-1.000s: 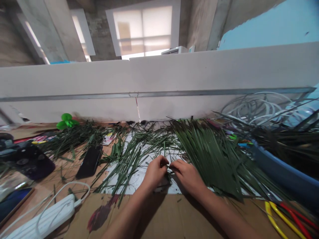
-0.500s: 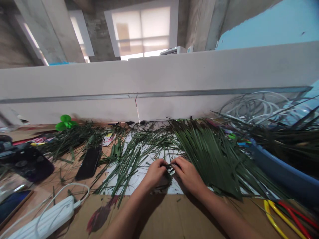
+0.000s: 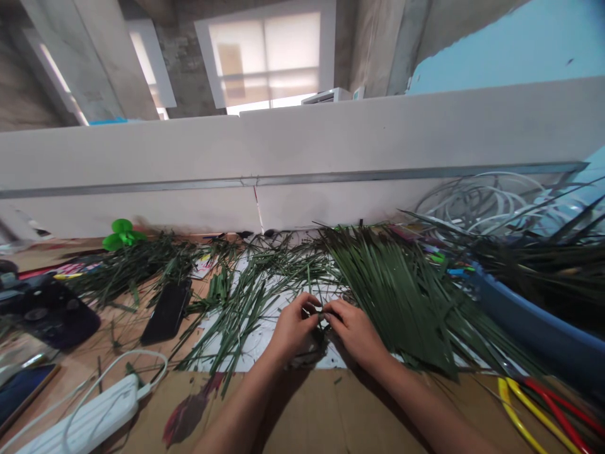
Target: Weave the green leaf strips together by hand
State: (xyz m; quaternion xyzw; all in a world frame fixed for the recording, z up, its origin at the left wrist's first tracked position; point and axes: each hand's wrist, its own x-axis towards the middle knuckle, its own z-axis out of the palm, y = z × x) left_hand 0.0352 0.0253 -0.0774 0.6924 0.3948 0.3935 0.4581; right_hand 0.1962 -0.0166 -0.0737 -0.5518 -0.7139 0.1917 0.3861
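My left hand (image 3: 293, 328) and my right hand (image 3: 357, 331) meet at the middle of the table, fingertips pinched together on a thin green leaf strip (image 3: 321, 310). Both hands rest over a white sheet (image 3: 258, 340) strewn with cut strips. A fan of long green palm leaves (image 3: 401, 296) lies just to the right of my right hand. Loose green strips (image 3: 236, 296) spread to the left of my left hand.
A black phone (image 3: 166, 312) lies left of the strips, a white power strip (image 3: 89, 419) with cable at front left, a dark device (image 3: 47, 309) at far left. Yellow and red handled tools (image 3: 534, 410) sit at front right by a blue tub (image 3: 529, 321). A white partition (image 3: 302, 164) backs the table.
My hands stay together on the strip, with the fingers shifting slightly. The view has drifted a little.
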